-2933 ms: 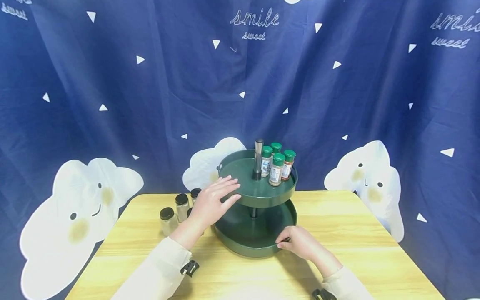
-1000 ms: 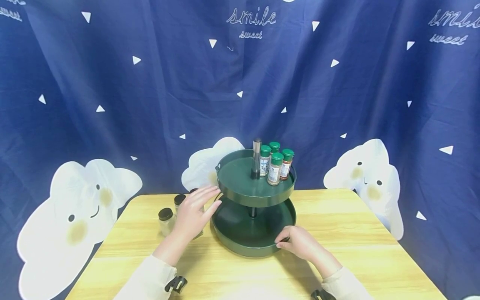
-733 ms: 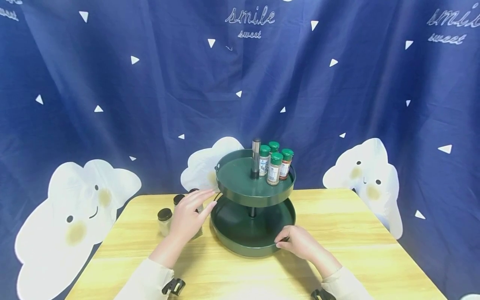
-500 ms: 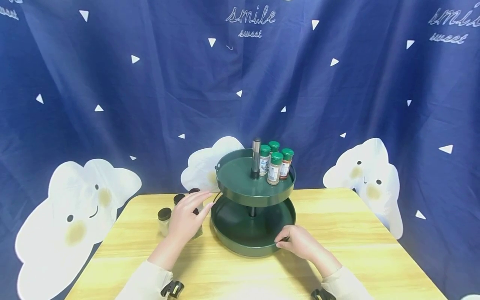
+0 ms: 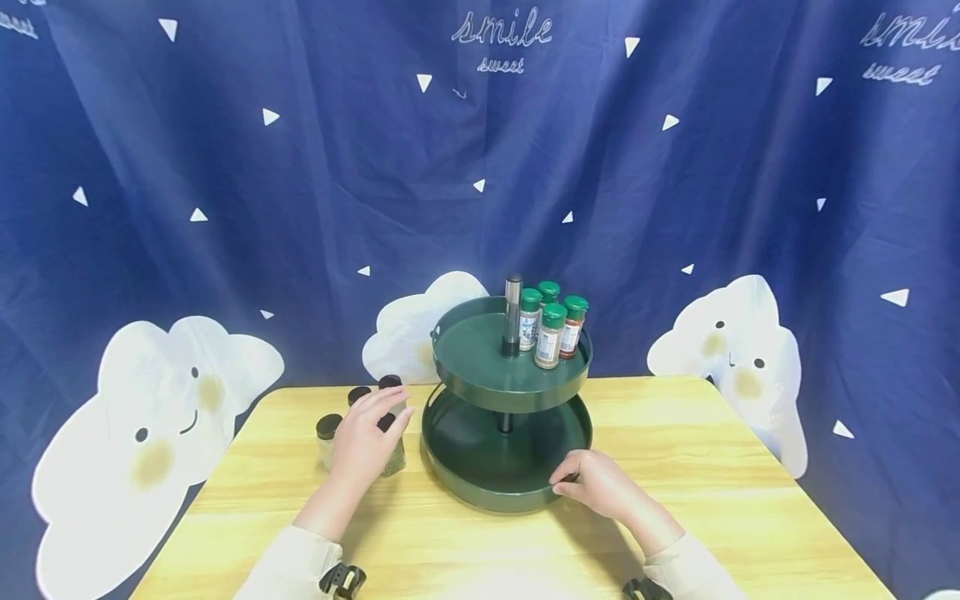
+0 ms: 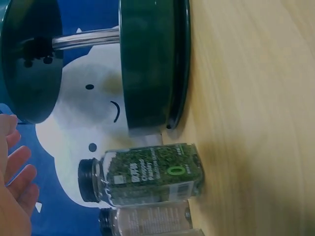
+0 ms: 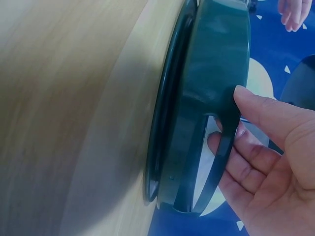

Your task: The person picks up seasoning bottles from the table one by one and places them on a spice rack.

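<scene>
A dark green two-tier round rack stands mid-table, its upper tray (image 5: 510,398) set on a post above the lower tray (image 5: 480,498). My right hand (image 5: 596,485) grips the lower tray's near-right rim; in the right wrist view, fingers curl through a cut-out handle slot (image 7: 202,164) and the thumb lies over the edge. My left hand (image 5: 363,437) is over several black-capped jars left of the rack, fingers spread and holding nothing. A jar of chopped parsley (image 6: 152,174) stands nearest the rack in the left wrist view, with a jar of pale contents (image 6: 152,219) beside it.
Several green-capped spice bottles (image 5: 549,343) stand on the right half of the upper tray, beside its metal post (image 5: 513,312). The wooden table (image 5: 697,467) ends at a blue curtain (image 5: 622,167) with printed clouds.
My left hand has drawn back from the upper tray's left edge, leftward and down over the black-capped jars. My right hand keeps its grip on the lower tray.
</scene>
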`<state>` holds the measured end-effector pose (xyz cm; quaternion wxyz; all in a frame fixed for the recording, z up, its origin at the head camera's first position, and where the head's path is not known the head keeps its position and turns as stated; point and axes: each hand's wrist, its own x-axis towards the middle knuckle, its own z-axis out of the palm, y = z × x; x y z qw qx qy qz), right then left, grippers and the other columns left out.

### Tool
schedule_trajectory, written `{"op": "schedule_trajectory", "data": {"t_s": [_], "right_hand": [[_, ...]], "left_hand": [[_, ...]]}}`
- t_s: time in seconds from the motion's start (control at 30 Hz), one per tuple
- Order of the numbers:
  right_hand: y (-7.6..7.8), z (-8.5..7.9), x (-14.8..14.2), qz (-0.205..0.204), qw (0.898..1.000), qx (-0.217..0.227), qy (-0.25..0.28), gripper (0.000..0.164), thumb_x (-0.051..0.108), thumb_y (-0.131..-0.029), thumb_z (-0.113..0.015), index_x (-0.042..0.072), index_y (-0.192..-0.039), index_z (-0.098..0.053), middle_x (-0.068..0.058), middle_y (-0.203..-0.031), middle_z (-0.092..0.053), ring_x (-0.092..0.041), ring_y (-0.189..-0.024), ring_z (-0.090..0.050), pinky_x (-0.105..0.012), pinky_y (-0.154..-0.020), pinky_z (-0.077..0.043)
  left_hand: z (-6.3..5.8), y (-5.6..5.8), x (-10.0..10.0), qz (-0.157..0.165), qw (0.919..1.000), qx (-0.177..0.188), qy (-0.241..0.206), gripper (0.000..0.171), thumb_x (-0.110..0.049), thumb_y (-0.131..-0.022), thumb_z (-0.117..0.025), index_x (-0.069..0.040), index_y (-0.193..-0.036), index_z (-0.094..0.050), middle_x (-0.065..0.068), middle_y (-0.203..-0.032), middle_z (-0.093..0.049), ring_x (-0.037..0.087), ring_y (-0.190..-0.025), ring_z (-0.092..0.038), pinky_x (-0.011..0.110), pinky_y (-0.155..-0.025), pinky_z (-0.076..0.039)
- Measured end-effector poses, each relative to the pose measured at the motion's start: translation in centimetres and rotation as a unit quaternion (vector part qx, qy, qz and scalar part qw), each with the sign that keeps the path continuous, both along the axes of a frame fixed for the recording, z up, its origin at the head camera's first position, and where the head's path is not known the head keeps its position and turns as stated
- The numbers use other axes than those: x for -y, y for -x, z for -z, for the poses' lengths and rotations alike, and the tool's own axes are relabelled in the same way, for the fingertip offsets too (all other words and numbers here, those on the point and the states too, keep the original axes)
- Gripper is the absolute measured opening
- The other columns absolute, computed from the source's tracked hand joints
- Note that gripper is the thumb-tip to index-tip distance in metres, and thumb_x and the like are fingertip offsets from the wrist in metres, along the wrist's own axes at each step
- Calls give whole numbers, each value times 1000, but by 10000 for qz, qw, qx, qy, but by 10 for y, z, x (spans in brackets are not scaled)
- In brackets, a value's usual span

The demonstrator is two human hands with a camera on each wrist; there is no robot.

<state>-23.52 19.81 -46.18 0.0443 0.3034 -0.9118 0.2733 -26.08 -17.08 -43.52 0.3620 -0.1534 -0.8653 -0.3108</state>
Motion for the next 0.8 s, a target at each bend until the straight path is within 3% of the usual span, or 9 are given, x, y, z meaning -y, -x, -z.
{"op": "schedule_trajectory", "data": {"t_s": [0.23, 0.53, 0.8], "right_hand": [[1, 1, 0, -7, 10000, -34, -16, 4, 13, -83, -81, 14, -87, -80, 9, -83, -68, -12, -80, -67, -32, -74, -58], [0, 1, 0, -14, 10000, -5, 21, 4, 11, -83, -80, 13, -87, -80, 9, -83, -68, -12, -80, -66, -31, -74, -58], [0, 0, 0, -34, 10000, 17, 37, 3, 13, -84, -80, 13, -87, -80, 9, -84, -68, -13, -81, -67, -32, -75, -58]], "left_hand": [[6, 2, 4, -35, 9998, 196, -2, 29, -19, -86, -81, -11, -113, -77, 7, -120, -72, 33, -117, -63, 52, -100, -50], [11, 2, 6, -171, 9972, 730, 77, 31, -23, -89, -78, -9, -116, -75, 8, -126, -69, 36, -122, -59, 54, -104, -47], [14, 3, 7, -251, 9960, 853, 132, 31, -22, -89, -78, -9, -117, -74, 9, -127, -68, 37, -123, -59, 55, -103, -47]]}}
